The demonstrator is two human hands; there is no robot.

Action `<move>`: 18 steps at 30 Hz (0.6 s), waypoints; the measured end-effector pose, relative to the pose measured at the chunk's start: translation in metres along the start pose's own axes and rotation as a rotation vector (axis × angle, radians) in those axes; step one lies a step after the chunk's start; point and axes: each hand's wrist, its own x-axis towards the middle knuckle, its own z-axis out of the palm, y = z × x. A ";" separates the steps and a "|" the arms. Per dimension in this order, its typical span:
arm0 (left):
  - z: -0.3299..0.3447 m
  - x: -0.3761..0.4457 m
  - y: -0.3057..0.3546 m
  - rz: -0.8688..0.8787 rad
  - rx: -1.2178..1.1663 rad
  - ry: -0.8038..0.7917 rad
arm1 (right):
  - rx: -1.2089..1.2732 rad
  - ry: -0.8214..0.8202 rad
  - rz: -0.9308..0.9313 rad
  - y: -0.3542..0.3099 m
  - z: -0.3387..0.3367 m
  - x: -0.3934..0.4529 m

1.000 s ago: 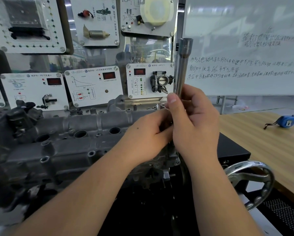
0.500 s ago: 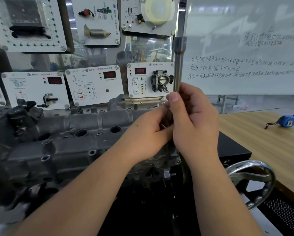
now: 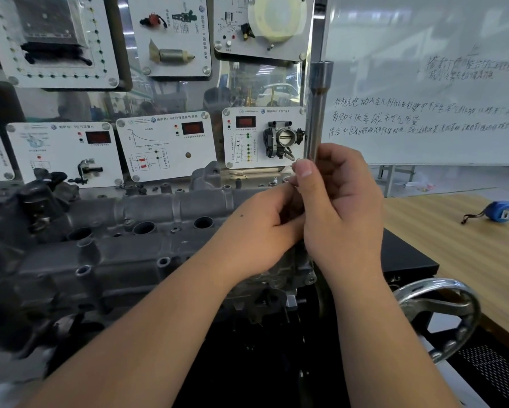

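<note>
Head view, looking forward and down at an engine training stand. A long metal socket tube [image 3: 318,113] stands upright, nearly vertical, in front of the left edge of the whiteboard [image 3: 424,39]. Its flared open end is at the top, and its lower part disappears into the hands. The right hand [image 3: 344,210] grips the tube's lower shaft, with the fingers wrapped round it and the thumb [image 3: 303,169] laid across the front, pointing up. The left hand [image 3: 259,234] lies just beside and against the right. Its fingers curl inward toward the same shaft, but their tips are hidden behind the right thumb, so it cannot be told whether they hold the tube. Both hands sit above the right end of the grey cylinder head [image 3: 129,231], which runs across the left half of the view with open round bores on its top face. The foot of the tube is covered by the hands.

Behind the engine hang white display panels, one of them carrying a throttle body [image 3: 282,138] just left of the tube. A chromed handwheel [image 3: 441,307] stands at lower right, below the right forearm. A blue tape measure [image 3: 502,212] lies on the wooden table [image 3: 453,245] at far right, well apart from the hands.
</note>
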 end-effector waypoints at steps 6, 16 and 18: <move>-0.003 -0.003 0.002 -0.006 -0.027 -0.022 | -0.046 -0.032 -0.020 -0.003 0.001 0.000; 0.002 -0.001 0.002 -0.002 -0.010 0.002 | 0.041 0.008 0.020 -0.003 -0.002 0.000; 0.001 -0.001 0.001 0.001 -0.017 0.007 | 0.032 0.012 0.002 -0.003 -0.001 0.000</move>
